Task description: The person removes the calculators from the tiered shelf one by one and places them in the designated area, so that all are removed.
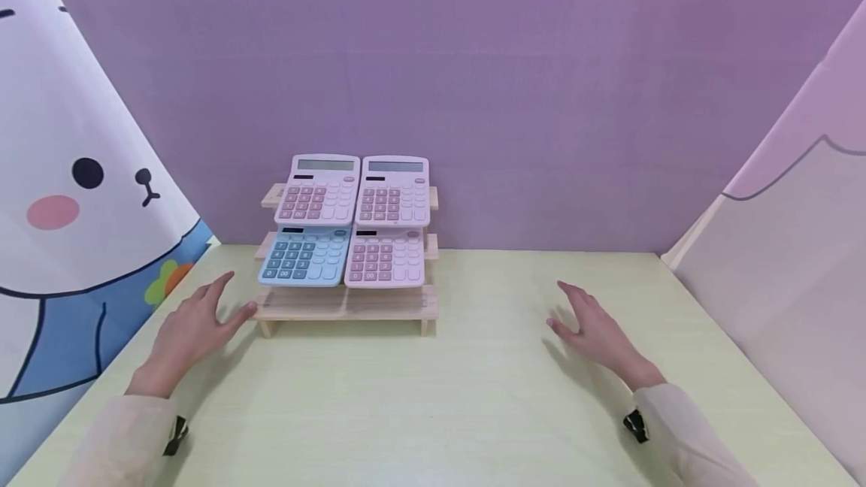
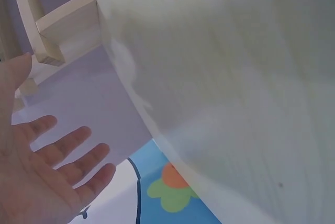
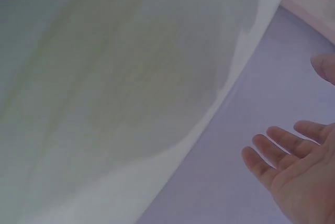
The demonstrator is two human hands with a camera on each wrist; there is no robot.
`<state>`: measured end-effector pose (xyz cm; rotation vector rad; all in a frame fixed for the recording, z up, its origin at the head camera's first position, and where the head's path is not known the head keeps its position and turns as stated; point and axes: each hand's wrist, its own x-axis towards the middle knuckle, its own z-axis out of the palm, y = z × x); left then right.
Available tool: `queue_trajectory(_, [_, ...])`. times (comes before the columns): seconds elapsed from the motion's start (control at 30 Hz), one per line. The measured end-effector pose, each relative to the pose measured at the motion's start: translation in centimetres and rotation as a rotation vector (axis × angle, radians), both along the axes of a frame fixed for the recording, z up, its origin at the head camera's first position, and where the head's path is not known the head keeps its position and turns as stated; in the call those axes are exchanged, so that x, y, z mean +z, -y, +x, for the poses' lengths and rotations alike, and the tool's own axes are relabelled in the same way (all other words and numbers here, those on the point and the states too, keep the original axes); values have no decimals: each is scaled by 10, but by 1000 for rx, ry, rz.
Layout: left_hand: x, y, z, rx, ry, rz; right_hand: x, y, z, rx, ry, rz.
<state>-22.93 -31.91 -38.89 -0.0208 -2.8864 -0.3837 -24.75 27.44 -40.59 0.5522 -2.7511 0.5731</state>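
Note:
A tiered wooden rack [image 1: 345, 314] stands on the table, left of centre. Two pink calculators lean side by side on its upper part, one at the left [image 1: 331, 201] and one at the right [image 1: 406, 198]. Below them sit a blue calculator [image 1: 328, 261] at the left and another pink calculator [image 1: 402, 261] at the right. My left hand [image 1: 192, 329] hovers beside the rack's left front corner, fingers spread and holding nothing; whether the thumb touches the wood I cannot tell. Well to the right of the rack, my right hand [image 1: 598, 333] is held over the table with relaxed fingers and nothing in it.
The pale wooden table [image 1: 433, 404] reaches back to a purple wall [image 1: 541, 96]. A cartoon-printed panel [image 1: 81, 134] borders the left side. Another pale panel [image 1: 778, 261] borders the right. Each sleeve has a small black clip near the wrist.

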Motion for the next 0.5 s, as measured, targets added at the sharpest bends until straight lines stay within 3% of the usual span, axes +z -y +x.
queue_trajectory(0.5, [1, -1, -3, -40, 18, 95, 1, 28, -7, 111, 12, -191])
